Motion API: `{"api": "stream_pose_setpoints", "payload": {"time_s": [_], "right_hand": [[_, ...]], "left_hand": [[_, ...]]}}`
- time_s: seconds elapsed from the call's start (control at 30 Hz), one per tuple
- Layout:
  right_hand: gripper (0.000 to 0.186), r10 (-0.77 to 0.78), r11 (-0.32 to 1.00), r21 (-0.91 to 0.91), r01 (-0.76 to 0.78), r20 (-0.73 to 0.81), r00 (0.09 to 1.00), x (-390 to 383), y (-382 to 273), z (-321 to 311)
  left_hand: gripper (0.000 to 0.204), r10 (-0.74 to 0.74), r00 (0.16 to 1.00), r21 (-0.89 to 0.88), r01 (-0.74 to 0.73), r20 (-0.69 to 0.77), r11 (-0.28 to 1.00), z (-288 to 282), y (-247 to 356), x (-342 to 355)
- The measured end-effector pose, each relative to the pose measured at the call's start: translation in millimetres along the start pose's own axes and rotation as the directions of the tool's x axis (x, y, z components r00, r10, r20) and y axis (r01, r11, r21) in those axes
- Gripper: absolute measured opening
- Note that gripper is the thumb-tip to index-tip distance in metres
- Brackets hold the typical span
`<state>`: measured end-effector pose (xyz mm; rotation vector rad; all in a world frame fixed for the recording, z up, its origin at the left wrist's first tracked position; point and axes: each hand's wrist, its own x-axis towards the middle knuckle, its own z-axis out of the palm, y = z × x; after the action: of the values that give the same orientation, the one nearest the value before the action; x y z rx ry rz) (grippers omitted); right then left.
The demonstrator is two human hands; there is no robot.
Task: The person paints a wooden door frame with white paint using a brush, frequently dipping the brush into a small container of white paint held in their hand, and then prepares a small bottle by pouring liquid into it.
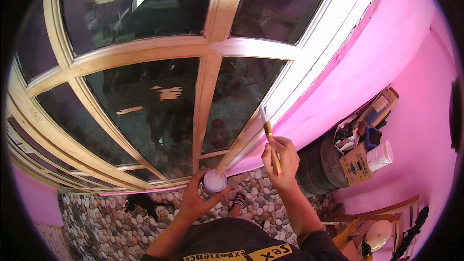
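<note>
My right hand [284,163] grips a paintbrush [268,129] by its handle, the orange end pointing down toward me. The brush's pale bristles meet the white-coated right upright [288,79] of a wooden window frame. In my left hand [192,202] is a small round tub [215,181] of white paint, held upright with the fingers curled round its side. White covers the right upright and the right part of the crossbar, while the other bars, such as the middle one [208,92], show bare light wood. Dark glass panes [145,101] fill the frame.
A pink wall [338,87] adjoins the frame. On the right stand stacked tires [319,164], a cardboard box [357,164], a white bucket [380,156] and wooden pieces [396,208]. Pebble-patterned flooring [101,217] lies below, with a dark shape [141,205] on it at left.
</note>
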<state>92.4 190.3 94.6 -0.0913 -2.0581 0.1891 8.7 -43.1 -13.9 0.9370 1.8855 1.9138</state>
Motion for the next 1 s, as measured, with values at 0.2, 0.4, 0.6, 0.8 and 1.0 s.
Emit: {"api": "stream_pose_setpoints", "payload": {"time_s": [0.2, 0.4, 0.6, 0.8, 1.0], "right_hand": [[0.025, 0.181, 0.981, 0.056, -0.184, 0.047, 0.982, -44.4, -9.6, 3.4], [0.014, 0.549, 0.780, 0.331, -0.532, 0.046, 0.834, -69.3, -19.0, -19.2], [0.019, 0.743, 0.446, 0.592, -0.671, 0.173, 0.647, -66.2, -14.6, -46.3], [0.018, 0.756, 0.275, 0.718, -0.640, 0.249, 0.605, -60.8, 1.3, -63.8], [0.017, 0.726, 0.233, 0.744, -0.626, 0.295, 0.622, -63.7, 12.9, -82.8]], "left_hand": [[0.075, 0.025, 0.999, 0.057, -0.028, 0.047, 0.998, -15.5, 5.9, -10.6], [0.074, 0.003, 0.999, 0.100, -0.006, 0.037, 0.995, -27.3, 3.9, -23.6], [0.077, 0.018, 0.999, 0.034, -0.017, -0.031, 0.999, -13.1, -1.7, -35.0], [0.078, 0.023, 0.998, 0.030, -0.021, -0.066, 0.999, 13.6, -0.2, -33.5], [0.077, 0.096, 0.994, 0.073, -0.092, -0.054, 0.993, 42.1, 19.5, -29.4]]}}
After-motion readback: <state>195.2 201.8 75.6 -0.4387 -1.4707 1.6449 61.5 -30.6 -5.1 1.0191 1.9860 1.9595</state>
